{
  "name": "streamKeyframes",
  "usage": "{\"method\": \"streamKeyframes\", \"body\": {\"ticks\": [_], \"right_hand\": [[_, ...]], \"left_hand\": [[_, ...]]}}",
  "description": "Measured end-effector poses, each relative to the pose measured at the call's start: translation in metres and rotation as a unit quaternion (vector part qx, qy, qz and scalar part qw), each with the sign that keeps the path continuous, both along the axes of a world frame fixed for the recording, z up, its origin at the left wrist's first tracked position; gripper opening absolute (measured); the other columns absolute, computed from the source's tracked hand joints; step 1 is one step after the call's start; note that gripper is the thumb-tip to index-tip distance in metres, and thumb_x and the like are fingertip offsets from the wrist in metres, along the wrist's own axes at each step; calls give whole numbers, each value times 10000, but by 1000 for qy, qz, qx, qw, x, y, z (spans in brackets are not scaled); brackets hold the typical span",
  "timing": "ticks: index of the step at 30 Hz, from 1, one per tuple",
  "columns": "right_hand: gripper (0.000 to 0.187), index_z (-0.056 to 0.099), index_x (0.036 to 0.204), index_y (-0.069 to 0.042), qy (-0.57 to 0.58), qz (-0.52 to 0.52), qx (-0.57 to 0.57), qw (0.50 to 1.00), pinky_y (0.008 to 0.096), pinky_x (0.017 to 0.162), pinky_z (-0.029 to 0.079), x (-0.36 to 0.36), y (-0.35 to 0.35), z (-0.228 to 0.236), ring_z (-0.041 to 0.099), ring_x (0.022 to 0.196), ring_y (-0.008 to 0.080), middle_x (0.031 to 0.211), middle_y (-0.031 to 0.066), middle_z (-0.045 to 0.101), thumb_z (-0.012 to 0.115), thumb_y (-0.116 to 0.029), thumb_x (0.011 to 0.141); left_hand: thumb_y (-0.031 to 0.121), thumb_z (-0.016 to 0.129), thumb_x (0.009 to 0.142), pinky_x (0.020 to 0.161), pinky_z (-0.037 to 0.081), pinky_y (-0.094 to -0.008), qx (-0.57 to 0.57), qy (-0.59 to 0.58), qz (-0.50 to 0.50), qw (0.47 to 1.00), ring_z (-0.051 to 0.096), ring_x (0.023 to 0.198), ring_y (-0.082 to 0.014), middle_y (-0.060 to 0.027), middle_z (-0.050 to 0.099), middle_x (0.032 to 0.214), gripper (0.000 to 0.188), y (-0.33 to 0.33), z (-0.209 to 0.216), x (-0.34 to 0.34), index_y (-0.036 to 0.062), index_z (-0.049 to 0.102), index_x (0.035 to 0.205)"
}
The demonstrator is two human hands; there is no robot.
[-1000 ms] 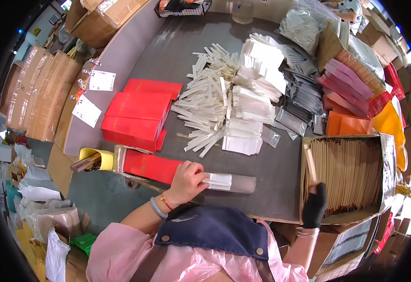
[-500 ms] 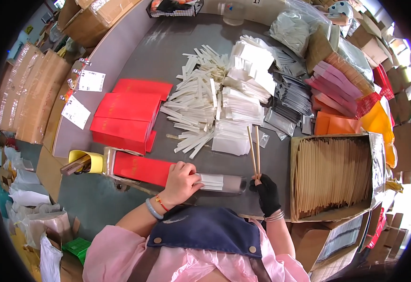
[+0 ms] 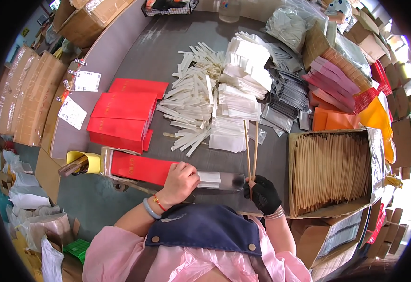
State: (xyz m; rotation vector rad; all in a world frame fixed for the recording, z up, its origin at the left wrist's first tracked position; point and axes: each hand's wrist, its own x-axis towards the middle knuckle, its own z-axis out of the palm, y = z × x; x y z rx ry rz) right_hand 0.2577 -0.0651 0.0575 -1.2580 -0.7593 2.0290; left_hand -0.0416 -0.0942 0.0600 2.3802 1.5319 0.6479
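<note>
My left hand [image 3: 181,181] is bent over the right end of a long red paper sleeve [image 3: 142,168], its fingers curled and pressed down there. From under those fingers a clear plastic sleeve with a white paper packet [image 3: 209,178] sticks out to the right; the fingertips are partly hidden. My right hand [image 3: 263,193], in a black fingerless glove, pinches a pair of wooden chopsticks [image 3: 251,152] near their lower ends. They point up and away, apart at the top, just right of the plastic sleeve's end.
Red sleeves [image 3: 123,110] lie stacked at left. White paper strips [image 3: 191,96] and white packets [image 3: 236,101] are heaped mid-table, with dark packets [image 3: 287,91] beyond. A carton of chopsticks [image 3: 330,171] stands at right. A yellow holder [image 3: 91,163] sits at the near left.
My right hand has shifted slightly left with the chopsticks, closer to the plastic sleeve's end. My left hand stays on the red sleeve. The whole view has shifted a little.
</note>
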Motion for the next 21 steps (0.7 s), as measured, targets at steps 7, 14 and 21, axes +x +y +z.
{"method": "streamKeyframes", "body": {"ticks": [7, 14, 21], "right_hand": [[201, 644, 1066, 27, -30, 16, 28, 999, 246, 616, 474, 2, -5, -7, 553, 628, 104, 743, 43, 607, 588, -128, 952], [191, 679, 1093, -45, -284, 139, 305, 898, 326, 671, 486, -3, -9, 0, 615, 743, 200, 837, 86, 643, 616, -116, 927], [319, 678, 1175, -229, -455, 228, 415, 755, 425, 685, 489, 3, -9, -6, 609, 763, 310, 777, 106, 566, 669, -203, 857]], "left_hand": [[127, 769, 706, 792, 398, -361, 55, -21, 8, 998, 547, 882, -206, 15, 589, 883, 109, -2, 7, -6, 129, 683, 772], [165, 770, 716, 816, 384, -369, 13, 13, -13, 1000, 533, 921, -203, 8, 592, 910, 119, -8, 3, -15, 145, 714, 820], [241, 793, 707, 918, 380, -418, -43, -53, 39, 997, 519, 1039, -247, -27, 599, 1068, 340, -9, 11, -31, 114, 698, 1008]]}}
